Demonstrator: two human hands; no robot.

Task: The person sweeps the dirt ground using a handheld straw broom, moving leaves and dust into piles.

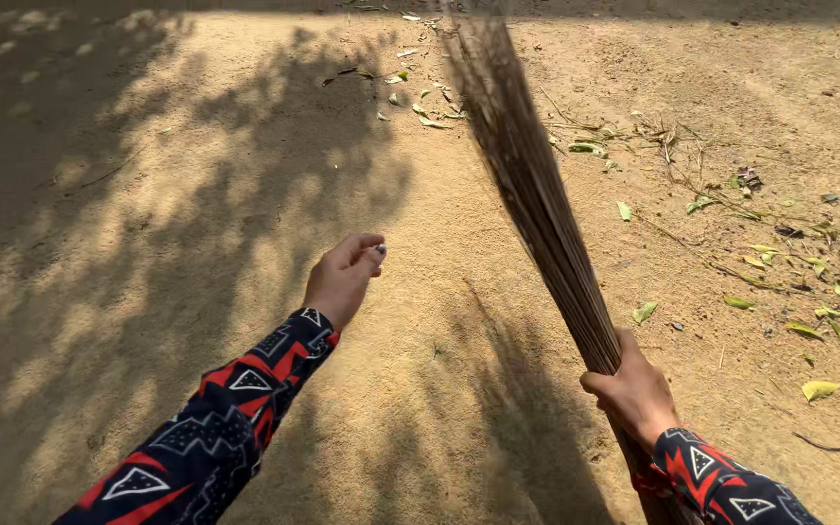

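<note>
A person's right hand [637, 389] is wrapped tightly around the bundled end of a long twig broom [537, 199], which slants up and away from that fist to a blurred brush tip far ahead. The left hand [342, 277] hangs free to the left of the broom, well apart from it, fingers loosely curled, holding nothing. Both arms wear dark sleeves [226, 423] with red and white triangles. Fallen leaves [770, 258] lie scattered on sandy ground [148, 224] beyond the right hand

Both arms wore long dark navy sleeves, red and white triangle and zigzag print, cuffs ended at wrists, left hand [342, 277] fingernails were painted dark, right hand [636, 393] bare.
</note>
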